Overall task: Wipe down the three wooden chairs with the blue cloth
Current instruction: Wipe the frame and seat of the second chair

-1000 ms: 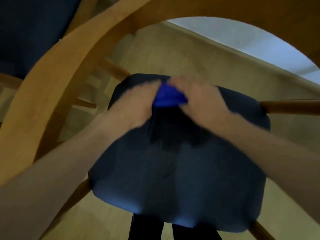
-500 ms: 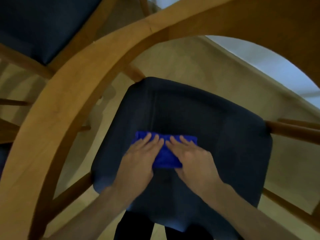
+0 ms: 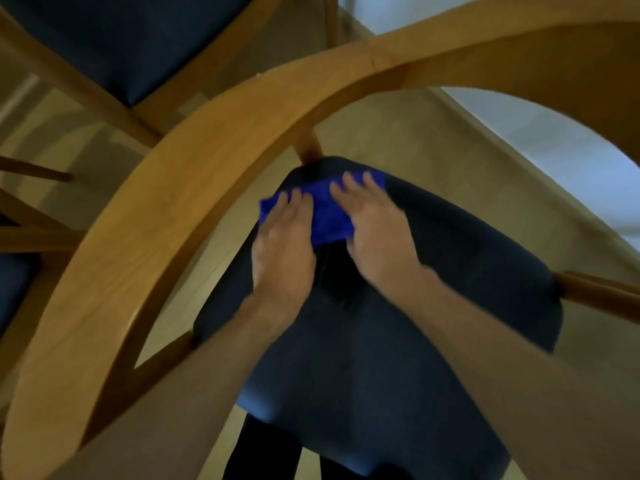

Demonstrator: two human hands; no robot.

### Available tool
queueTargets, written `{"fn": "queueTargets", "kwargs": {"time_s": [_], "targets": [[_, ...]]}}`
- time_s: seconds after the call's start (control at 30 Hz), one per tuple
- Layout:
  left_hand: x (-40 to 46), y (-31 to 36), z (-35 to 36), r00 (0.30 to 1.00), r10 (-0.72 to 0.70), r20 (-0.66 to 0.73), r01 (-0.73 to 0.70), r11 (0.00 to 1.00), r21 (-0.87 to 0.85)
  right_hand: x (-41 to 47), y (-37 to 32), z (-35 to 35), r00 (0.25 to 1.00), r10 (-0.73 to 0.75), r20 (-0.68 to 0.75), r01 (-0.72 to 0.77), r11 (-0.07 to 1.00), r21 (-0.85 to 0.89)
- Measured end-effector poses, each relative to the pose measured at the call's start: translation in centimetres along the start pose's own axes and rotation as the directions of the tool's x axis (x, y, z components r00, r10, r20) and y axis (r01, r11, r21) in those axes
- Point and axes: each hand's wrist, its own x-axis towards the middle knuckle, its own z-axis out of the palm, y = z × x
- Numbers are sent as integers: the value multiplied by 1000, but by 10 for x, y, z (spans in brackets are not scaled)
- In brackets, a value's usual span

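Observation:
I look down through the curved wooden back rail (image 3: 194, 188) of a chair onto its dark blue padded seat (image 3: 433, 323). The blue cloth (image 3: 329, 213) lies flat at the seat's far left corner, by the wooden post (image 3: 308, 147). My left hand (image 3: 284, 247) presses its left part, fingers flat and together. Over the cloth's right part lies my right hand (image 3: 374, 233), palm down. Both hands cover much of the cloth.
A second chair with a dark blue seat (image 3: 114, 39) and wooden frame stands at the upper left. Part of a third seat (image 3: 14, 282) shows at the left edge. A wooden rail (image 3: 599, 292) juts out on the right. Beige floor and a pale wall (image 3: 554, 140) lie beyond.
Both hands slid the cloth from the middle of the seat to its far left corner. A second ago it was bunched between them near the far edge.

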Motion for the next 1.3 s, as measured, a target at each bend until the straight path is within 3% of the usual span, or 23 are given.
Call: {"fn": "queueTargets", "kwargs": {"time_s": [0.07, 0.13, 0.2, 0.23, 0.3, 0.37, 0.43, 0.47, 0.57, 0.7, 0.8, 0.87, 0.93, 1.07, 1.13, 1.2, 1.3], "targets": [[-55, -5, -2, 989, -7, 147, 4, 1000, 20, -48, -5, 10, 995, -81, 58, 79, 996, 41], [-101, 0, -11, 944, -37, 329, 31, 999, 23, -82, -9, 11, 963, -148, 227, 142, 989, 43], [-115, 0, -15, 934, -41, 356, 50, 999, -15, -93, -11, 2, 921, -180, 346, 139, 980, 140], [-107, -2, -21, 947, -21, 319, 20, 1000, 8, -87, -10, -6, 914, -203, 351, 146, 972, 183], [-66, -9, -33, 987, -12, 160, 11, 1000, 9, -51, -10, -25, 965, -161, 205, 112, 967, 231], [-19, -13, -47, 999, -21, -50, 18, 998, -61, 1, -13, -36, 995, -104, 0, 102, 977, 189], [22, -8, -56, 992, -24, -123, 1, 983, -185, 44, -15, -32, 996, -65, -53, 71, 991, 117], [36, -6, -51, 994, -53, -99, 30, 975, -219, 55, -17, -24, 999, -24, -32, 27, 994, 103], [36, -12, -29, 997, -71, 32, 72, 997, -36, 43, -21, -1, 998, 60, -4, -59, 997, 56], [-38, -19, -13, 986, -113, 121, 103, 991, 80, -39, -24, 14, 993, -79, 84, 74, 995, 65], [-94, -2, -20, 935, -139, 326, 80, 979, 187, -77, -23, 10, 935, -184, 303, 161, 982, 99], [-100, 0, -29, 907, -174, 384, 122, 980, 157, -80, -21, -3, 894, -189, 406, 128, 977, 173], [-79, -5, -40, 936, -138, 324, 113, 989, 96, -65, -21, -22, 937, -139, 320, 63, 970, 236], [2, -3, -54, 998, -51, 33, 54, 994, -100, 7, -14, -40, 999, -48, 1, 47, 977, 208], [38, -2, -43, 997, -75, -6, 74, 992, -99, 41, -7, -35, 1000, -16, -12, 17, 989, 147], [52, -4, -25, 992, -123, 15, 124, 988, -87, 51, -6, -21, 997, 34, 64, -38, 996, 76], [15, -11, -5, 993, -118, 21, 117, 992, 49, 8, -13, -3, 997, 46, 69, -50, 997, 54]]}}
